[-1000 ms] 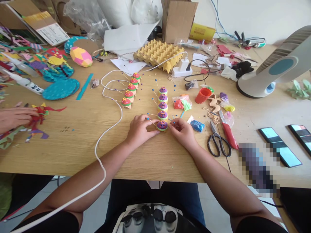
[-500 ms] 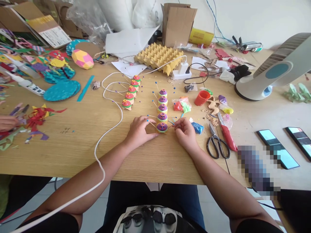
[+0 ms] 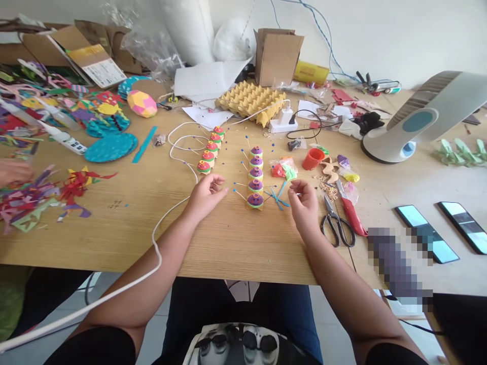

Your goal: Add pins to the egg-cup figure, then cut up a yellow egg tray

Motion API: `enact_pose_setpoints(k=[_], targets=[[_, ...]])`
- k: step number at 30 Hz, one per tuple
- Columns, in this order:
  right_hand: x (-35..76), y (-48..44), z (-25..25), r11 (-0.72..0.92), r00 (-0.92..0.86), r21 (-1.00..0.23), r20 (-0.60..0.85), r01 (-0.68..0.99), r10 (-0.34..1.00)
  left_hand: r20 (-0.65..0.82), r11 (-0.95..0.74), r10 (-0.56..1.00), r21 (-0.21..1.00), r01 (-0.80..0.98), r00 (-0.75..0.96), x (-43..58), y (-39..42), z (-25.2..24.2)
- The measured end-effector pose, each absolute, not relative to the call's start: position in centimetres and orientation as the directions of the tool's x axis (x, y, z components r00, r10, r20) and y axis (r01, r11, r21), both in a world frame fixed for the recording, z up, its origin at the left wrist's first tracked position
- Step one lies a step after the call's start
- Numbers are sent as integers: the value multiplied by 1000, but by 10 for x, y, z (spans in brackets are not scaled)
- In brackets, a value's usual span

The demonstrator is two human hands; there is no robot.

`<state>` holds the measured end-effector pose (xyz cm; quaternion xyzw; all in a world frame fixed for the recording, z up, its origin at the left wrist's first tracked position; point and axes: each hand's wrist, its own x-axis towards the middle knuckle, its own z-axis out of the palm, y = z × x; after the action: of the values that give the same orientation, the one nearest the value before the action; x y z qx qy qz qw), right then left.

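A caterpillar-like row of egg-carton cups (image 3: 255,174), topped in purple over pale green and yellow, stands on the wooden table before me. Thin sticks with blue tips poke out from both its sides. My left hand (image 3: 206,197) hovers left of it, fingers apart and holding nothing. On the other side is my right hand (image 3: 305,204), loosely curled with thumb and fingers apart; nothing shows in it. Between that hand and the row lie several blue strips (image 3: 279,195). A second row of cups (image 3: 210,150), red and green, sits just beyond my left hand.
Scissors (image 3: 337,223) and a red-handled knife (image 3: 353,215) lie right of my right hand. Behind are an orange cup (image 3: 313,159) and a yellow egg tray (image 3: 251,100). A white cable (image 3: 171,218) crosses at left. Another person's hand (image 3: 15,173) is among paper scraps.
Both my hands have let go of the purple row and drawn apart, left hand to the left, right hand to the right. The blue strips now show fully. The camera view has shifted slightly.
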<state>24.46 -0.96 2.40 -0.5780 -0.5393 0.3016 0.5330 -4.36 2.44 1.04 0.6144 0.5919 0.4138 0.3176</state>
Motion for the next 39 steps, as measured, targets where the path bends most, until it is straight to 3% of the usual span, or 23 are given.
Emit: enact_pose_setpoints(k=[10,15,28,39], targets=[[278,16,64,133,-33,-774,143,619,989,-82,33,988,936,351,128,-37,30,15],[273,39,59,186,-118,-702,145,687,982,-164,106,975,937,334,151,-31,53,13],[260,44,26,363,-218,-617,300,699,929,-72,8,986,920,391,150,-24,53,8],[257,51,16,411,-228,-626,353,662,907,-6,-43,992,917,398,123,-20,54,10]])
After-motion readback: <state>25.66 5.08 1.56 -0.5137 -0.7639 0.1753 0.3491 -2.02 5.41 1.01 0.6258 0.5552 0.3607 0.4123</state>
